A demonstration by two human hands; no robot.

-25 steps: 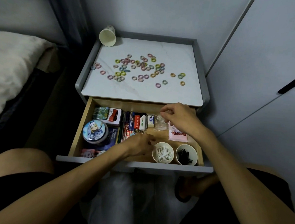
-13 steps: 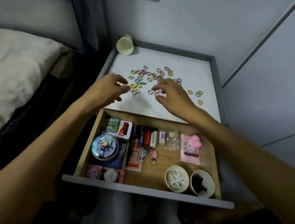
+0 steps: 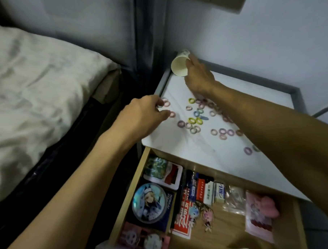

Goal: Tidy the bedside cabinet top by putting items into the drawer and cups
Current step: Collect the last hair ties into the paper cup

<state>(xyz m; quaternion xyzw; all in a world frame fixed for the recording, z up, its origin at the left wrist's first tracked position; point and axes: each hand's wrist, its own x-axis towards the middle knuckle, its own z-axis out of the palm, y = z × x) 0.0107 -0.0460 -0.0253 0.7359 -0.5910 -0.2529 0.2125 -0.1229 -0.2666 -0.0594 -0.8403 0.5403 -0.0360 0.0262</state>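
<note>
Bed [image 3: 39,81] at left, close beside the bedside cabinet, whose white counter [image 3: 186,144] carries the loose things. Below it the wooden drawer [image 3: 228,234] stands pulled out and crowded, a round tin [image 3: 149,202] near its left wall. Right hand [image 3: 198,77]: at the counter's far left corner, fingers stretched against the right wall of the paper cup [image 3: 179,65], which lies on its side, mouth toward the viewer; the thumb is hidden, so a grasp cannot be told. Left hand [image 3: 143,116]: at the counter's left edge, fingers loosely curled, released, tips just beside the nearest pink hair ties [image 3: 195,121]. The others lie scattered mid-counter, some under the right forearm.
</note>
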